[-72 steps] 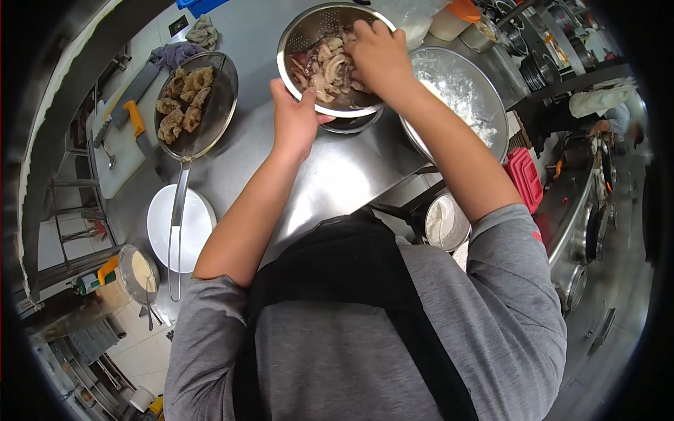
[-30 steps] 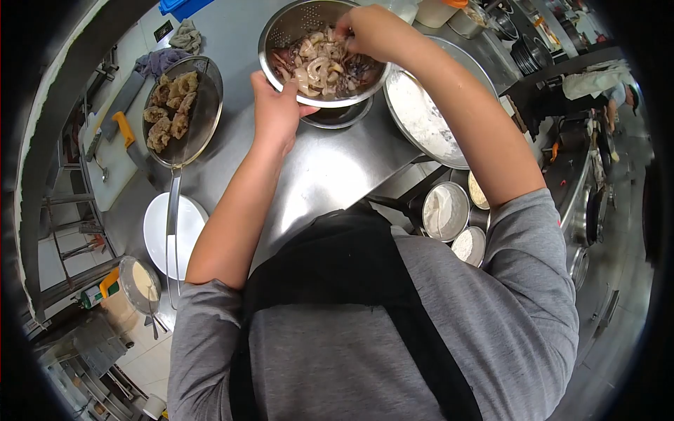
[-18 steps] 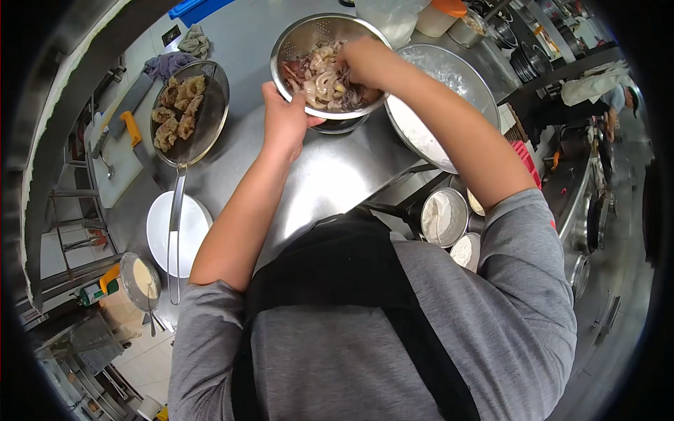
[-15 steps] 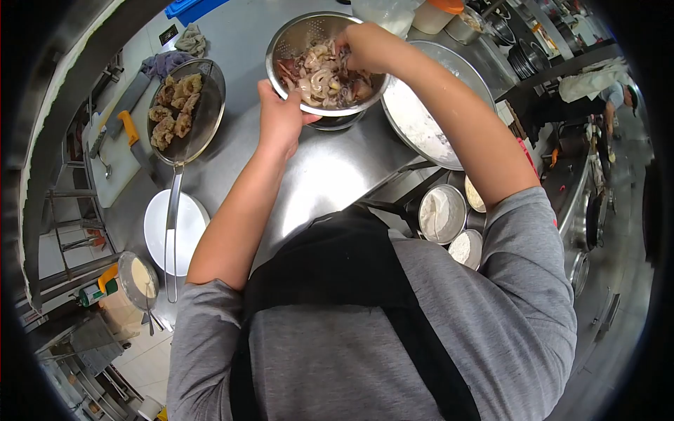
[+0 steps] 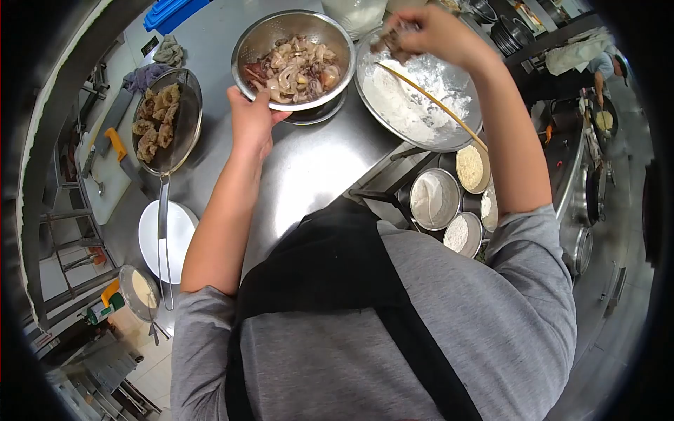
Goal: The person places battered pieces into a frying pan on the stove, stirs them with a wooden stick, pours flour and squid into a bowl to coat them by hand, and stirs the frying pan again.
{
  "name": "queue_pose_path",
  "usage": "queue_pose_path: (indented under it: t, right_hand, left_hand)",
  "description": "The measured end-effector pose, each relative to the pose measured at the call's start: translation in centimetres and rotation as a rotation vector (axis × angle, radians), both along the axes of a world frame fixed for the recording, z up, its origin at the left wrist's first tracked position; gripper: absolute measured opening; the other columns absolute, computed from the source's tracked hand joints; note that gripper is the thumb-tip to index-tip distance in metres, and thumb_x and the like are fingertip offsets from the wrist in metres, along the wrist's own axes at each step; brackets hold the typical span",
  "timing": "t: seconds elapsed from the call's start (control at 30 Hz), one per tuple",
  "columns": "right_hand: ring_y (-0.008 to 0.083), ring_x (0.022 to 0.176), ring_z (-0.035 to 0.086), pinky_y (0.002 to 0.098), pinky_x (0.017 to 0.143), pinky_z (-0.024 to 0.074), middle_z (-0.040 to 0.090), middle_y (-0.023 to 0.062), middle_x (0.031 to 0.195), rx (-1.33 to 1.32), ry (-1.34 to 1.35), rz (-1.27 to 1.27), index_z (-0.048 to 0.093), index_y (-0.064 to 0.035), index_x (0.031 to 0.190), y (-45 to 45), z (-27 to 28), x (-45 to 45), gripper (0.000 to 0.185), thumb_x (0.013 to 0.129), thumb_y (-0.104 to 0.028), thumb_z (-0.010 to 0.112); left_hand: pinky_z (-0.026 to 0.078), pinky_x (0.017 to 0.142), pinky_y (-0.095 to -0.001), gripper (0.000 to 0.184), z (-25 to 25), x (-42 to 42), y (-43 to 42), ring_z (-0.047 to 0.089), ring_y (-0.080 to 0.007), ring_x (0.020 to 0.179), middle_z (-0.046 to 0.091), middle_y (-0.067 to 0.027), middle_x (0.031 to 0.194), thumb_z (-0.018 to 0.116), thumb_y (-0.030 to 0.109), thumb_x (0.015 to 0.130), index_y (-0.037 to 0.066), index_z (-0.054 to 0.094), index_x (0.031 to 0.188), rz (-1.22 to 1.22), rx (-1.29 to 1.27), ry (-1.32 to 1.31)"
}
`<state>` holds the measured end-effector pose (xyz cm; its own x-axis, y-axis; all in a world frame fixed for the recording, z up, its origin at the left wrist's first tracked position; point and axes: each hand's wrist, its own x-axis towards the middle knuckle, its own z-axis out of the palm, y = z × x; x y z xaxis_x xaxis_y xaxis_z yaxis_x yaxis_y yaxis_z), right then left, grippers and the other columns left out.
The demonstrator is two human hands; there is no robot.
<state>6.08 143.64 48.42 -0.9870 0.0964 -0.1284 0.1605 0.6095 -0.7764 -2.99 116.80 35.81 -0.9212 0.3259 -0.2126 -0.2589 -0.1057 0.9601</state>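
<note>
A shiny silver steel counter [image 5: 316, 161] fills the middle of the kitchen; another person [image 5: 602, 67] stands at 2 o'clock. At 12 o'clock, the left hand [image 5: 251, 128] clamps the rim of a round, silver, perforated metal colander [image 5: 298, 23] holding glossy cream-and-purplish curled pieces [image 5: 286, 71]. The right hand [image 5: 441, 36] pinches a blurred brownish clump [image 5: 398, 42] above a wide metal bowl [image 5: 467, 88] of patchy white powder [image 5: 390, 95] at 1 o'clock.

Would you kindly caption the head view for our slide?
Left hand holding the colander, right hand holding dark pieces over a bowl of white powder.
</note>
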Motion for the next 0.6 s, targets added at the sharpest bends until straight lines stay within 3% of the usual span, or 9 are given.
queue_pose_path:
  t: [0.07,0.13,0.23,0.27,0.3,0.4,0.47,0.53,0.6]
  right_hand:
    - [0.0122,0.059,0.062,0.0254,0.056,0.0508,0.063,0.0074,0.067,-0.056,-0.024,0.033,0.063,-0.0002,0.089,1.1,-2.9,1.7,0.015,0.077,-0.006,0.058]
    - [0.0129,0.055,0.060,0.0270,0.055,0.0500,0.062,0.0068,0.064,0.053,-0.181,-0.047,0.063,0.0007,0.095,1.4,-6.1,2.5,0.020,0.076,-0.005,0.058]
    - [0.0126,0.058,0.060,0.0273,0.056,0.0494,0.064,0.0060,0.069,0.067,-0.228,-0.110,0.064,-0.0020,0.096,1.9,-8.9,2.8,0.021,0.076,-0.005,0.058]
    - [0.0121,0.061,0.061,0.0272,0.056,0.0492,0.064,0.0053,0.072,0.148,-0.101,-0.148,0.065,-0.0036,0.094,2.1,-9.1,3.0,0.020,0.075,-0.005,0.059]
    - [0.0117,0.063,0.061,0.0271,0.057,0.0489,0.065,0.0046,0.074,0.229,0.027,-0.186,0.066,-0.0052,0.093,2.1,-9.1,3.0,0.020,0.075,-0.006,0.060]
    - [0.0131,0.066,0.060,0.0292,0.058,0.0474,0.064,0.0045,0.077,0.175,-0.049,-0.234,0.067,-0.0069,0.089,1.8,-5.8,2.4,0.016,0.073,-0.009,0.063]
    - [0.0143,0.065,0.059,0.0313,0.058,0.0461,0.064,0.0049,0.073,0.362,0.028,-0.150,0.066,-0.0063,0.086,2.2,-5.0,1.7,0.014,0.072,-0.011,0.066]
    - [0.0107,0.064,0.055,0.0264,0.062,0.0448,0.057,0.0028,0.071,0.591,-0.102,-0.181,0.064,-0.0061,0.091,1.2,-3.4,0.9,0.019,0.073,-0.010,0.068]
    - [0.0100,0.068,0.057,0.0248,0.065,0.0459,0.060,0.0025,0.072,0.566,-0.074,-0.169,0.064,-0.0046,0.090,0.3,-3.1,0.1,0.017,0.074,-0.010,0.068]
  left_hand:
    - [0.057,0.055,-0.0249,0.023,0.4,0.0,-0.2,0.062,-0.0205,0.081,0.051,-0.0169,0.107,0.043,0.005,0.091,0.004,0.029,0.110,-0.006,-0.002,-0.005]
    - [0.057,0.055,-0.0255,0.023,0.4,0.0,-0.4,0.061,-0.0209,0.084,0.048,-0.0174,0.110,0.042,0.003,0.090,0.003,0.029,0.109,-0.012,-0.005,-0.011]
    - [0.057,0.055,-0.0256,0.023,0.2,-0.2,-0.5,0.061,-0.0209,0.084,0.048,-0.0173,0.109,0.042,0.002,0.090,0.003,0.029,0.109,-0.013,0.011,0.000]
    - [0.057,0.055,-0.0258,0.023,0.3,-0.2,-0.6,0.061,-0.0209,0.083,0.048,-0.0172,0.109,0.041,0.002,0.090,0.003,0.029,0.109,-0.012,0.010,0.002]
    - [0.058,0.056,-0.0260,0.023,0.5,-0.2,-0.6,0.061,-0.0209,0.083,0.048,-0.0172,0.109,0.041,0.002,0.090,0.003,0.029,0.109,-0.010,0.010,0.004]
    - [0.058,0.056,-0.0263,0.022,0.8,-0.1,-0.6,0.061,-0.0208,0.083,0.048,-0.0169,0.109,0.041,0.002,0.090,0.003,0.029,0.109,-0.005,-0.001,0.009]
    - [0.058,0.056,-0.0262,0.022,1.0,0.0,-0.6,0.061,-0.0208,0.083,0.048,-0.0167,0.109,0.041,0.002,0.090,0.003,0.029,0.109,-0.008,0.003,0.010]
    - [0.057,0.055,-0.0260,0.022,1.1,0.0,-0.7,0.061,-0.0209,0.083,0.049,-0.0166,0.109,0.042,0.002,0.090,0.003,0.029,0.109,-0.003,0.010,0.014]
    - [0.057,0.055,-0.0258,0.022,0.8,0.0,-0.8,0.061,-0.0211,0.084,0.049,-0.0164,0.109,0.042,0.003,0.090,0.003,0.030,0.109,-0.018,0.025,0.033]
